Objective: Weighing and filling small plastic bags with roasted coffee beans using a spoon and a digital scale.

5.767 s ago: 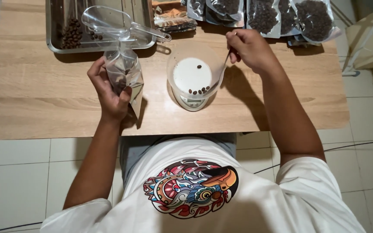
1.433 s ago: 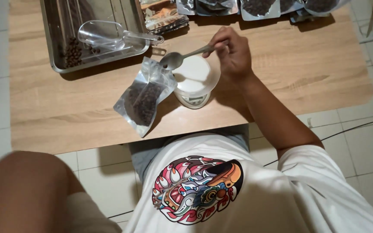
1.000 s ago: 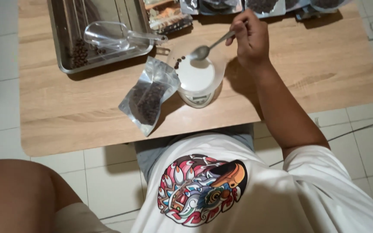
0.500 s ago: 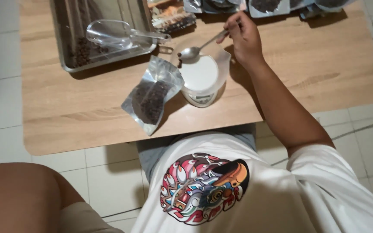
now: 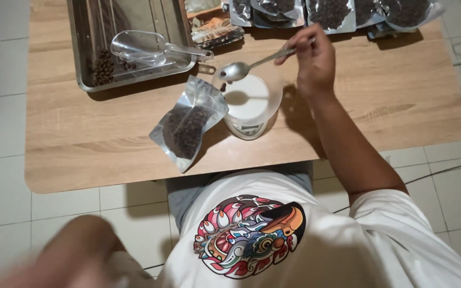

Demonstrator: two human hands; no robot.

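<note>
**Spoon held over the bowl on the scale**

The right hand [image 5: 311, 60] pinches the handle of a long metal spoon [image 5: 252, 64], fingers clenched around its end, and holds the spoon's bowl above the far rim of a clear plastic bowl [image 5: 273, 98] that sits on a small white kitchen scale [image 5: 246, 128]. A few dark round beans [image 5: 222, 85] lie at the bowl's far left edge. Just beside the scale, touching it on the left, a clear silvery pouch half full of dark beans [image 5: 188, 125] lies flat on the pale wooden table [image 5: 401, 101]. Behind it a steel tray [image 5: 84, 64] holds a clear plastic scoop [image 5: 145, 47] and loose beans. More filled pouches [image 5: 329, 12] line the table's far edge. The left hand [image 5: 68, 261] is a blur low in the near corner; I cannot tell how its fingers are set.
</note>
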